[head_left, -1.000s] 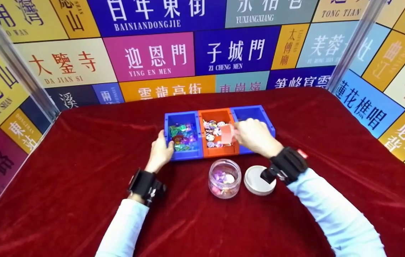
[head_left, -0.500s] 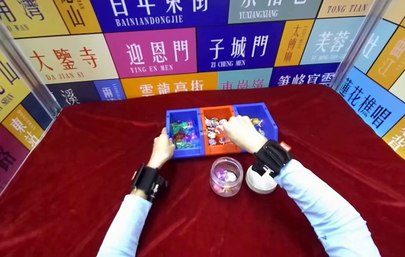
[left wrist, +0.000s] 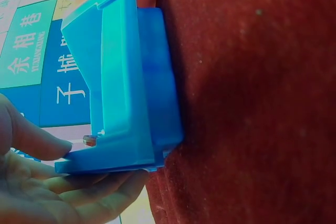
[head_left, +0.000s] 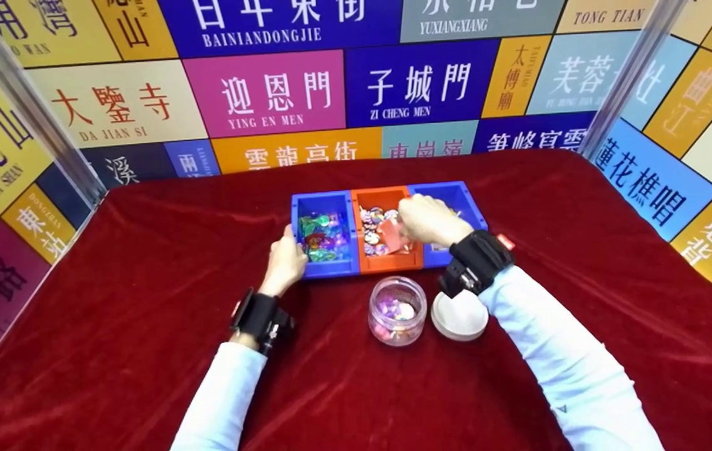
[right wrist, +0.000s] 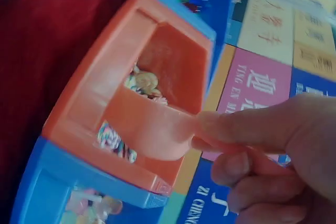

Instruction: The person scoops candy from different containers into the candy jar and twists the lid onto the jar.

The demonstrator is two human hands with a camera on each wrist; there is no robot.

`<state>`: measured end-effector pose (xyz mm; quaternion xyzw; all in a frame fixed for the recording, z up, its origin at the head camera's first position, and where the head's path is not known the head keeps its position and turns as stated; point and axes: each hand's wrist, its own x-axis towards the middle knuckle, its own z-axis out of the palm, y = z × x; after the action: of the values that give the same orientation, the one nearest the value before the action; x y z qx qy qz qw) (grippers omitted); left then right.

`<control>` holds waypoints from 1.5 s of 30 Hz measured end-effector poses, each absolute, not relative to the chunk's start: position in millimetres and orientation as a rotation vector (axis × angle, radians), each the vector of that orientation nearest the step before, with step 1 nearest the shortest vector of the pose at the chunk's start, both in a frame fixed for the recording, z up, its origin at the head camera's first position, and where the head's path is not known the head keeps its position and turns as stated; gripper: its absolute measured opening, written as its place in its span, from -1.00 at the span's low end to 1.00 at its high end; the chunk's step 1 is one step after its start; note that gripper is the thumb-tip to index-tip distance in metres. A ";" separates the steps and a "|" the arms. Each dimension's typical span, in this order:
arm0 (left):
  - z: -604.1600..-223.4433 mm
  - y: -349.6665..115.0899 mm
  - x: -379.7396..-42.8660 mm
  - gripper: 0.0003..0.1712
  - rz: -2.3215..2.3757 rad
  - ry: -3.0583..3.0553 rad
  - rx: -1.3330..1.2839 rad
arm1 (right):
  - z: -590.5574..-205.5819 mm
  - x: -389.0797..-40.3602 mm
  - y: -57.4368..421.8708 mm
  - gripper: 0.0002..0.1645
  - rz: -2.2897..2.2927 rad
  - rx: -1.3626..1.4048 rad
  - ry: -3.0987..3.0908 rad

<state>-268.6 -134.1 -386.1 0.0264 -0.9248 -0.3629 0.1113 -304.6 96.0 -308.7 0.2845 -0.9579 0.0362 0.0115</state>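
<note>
My right hand [head_left: 432, 219] pinches the handle of a translucent pink scoop [right wrist: 157, 129] between thumb and curled fingers. The scoop's bowl is down inside the orange bin [head_left: 390, 263], among small swirled candy-like pieces [right wrist: 146, 82]. On the left, my left hand [head_left: 286, 260] grips the end of the blue bin [head_left: 331, 270], its thumb over the rim and fingers underneath in the left wrist view. That bin holds shiny green and purple pieces [head_left: 321, 254]. A second blue bin [head_left: 470, 203] adjoins the orange one on the right, partly hidden behind my right hand.
In front of the bins stands a clear open jar [head_left: 397, 319] with purple, pink and white pieces at its bottom. Its whitish lid [head_left: 460, 318] lies just to the right. Red cloth [head_left: 143, 313] covers the table, and a lettered wall [head_left: 262, 94] rises behind.
My right hand with the scoop went leftward and down into the orange bin, then drew back slightly right. My left hand keeps its grip on the blue bin.
</note>
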 end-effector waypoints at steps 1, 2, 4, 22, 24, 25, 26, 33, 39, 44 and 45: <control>-386.2 -133.8 -268.4 -0.46 -1.069 -2.716 0.079 | -306.8 -306.6 96.8 -0.85 0.151 0.886 -3.027; -386.1 -133.6 -268.2 -0.46 -1.062 -2.717 0.075 | -305.0 -308.7 97.7 -0.83 0.177 0.898 -3.053; -386.1 -133.0 -267.9 -0.47 -1.050 -2.715 0.072 | -302.6 -312.4 98.9 -0.80 0.230 0.912 -3.105; -383.5 -134.7 -268.9 -0.43 -0.992 -2.750 0.091 | -310.9 -319.1 103.8 -0.59 0.548 0.630 -3.161; -383.2 -134.8 -268.6 -0.43 -0.990 -2.750 0.095 | -310.6 -318.6 103.6 -0.61 0.548 0.636 -3.167; -383.4 -134.7 -268.6 -0.44 -0.983 -2.748 0.091 | -309.7 -318.2 103.6 -0.64 0.555 0.629 -3.181; -383.6 -134.5 -268.6 -0.43 -0.985 -2.747 0.089 | -308.4 -317.9 103.6 -0.67 0.557 0.623 -3.197; -385.8 -133.6 -268.6 -0.43 -1.000 -2.732 0.084 | -306.8 -317.2 97.5 -0.76 0.508 0.648 -3.201; -384.4 -134.3 -268.4 -0.45 -0.991 -2.712 0.089 | -328.9 -314.0 94.1 -0.64 0.588 0.545 -3.071; -386.2 -133.3 -268.4 -0.45 -0.991 -2.718 0.074 | -344.7 -311.6 95.1 -0.65 0.580 0.561 -3.017; -386.1 -133.2 -268.2 -0.45 -0.993 -2.716 0.075 | -346.3 -311.4 94.6 -0.64 0.573 0.568 -3.009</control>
<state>-268.2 -133.2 -386.1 0.0257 -0.9316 -0.3408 0.1240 -311.4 94.6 -346.3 0.1823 -0.9658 0.1839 0.0133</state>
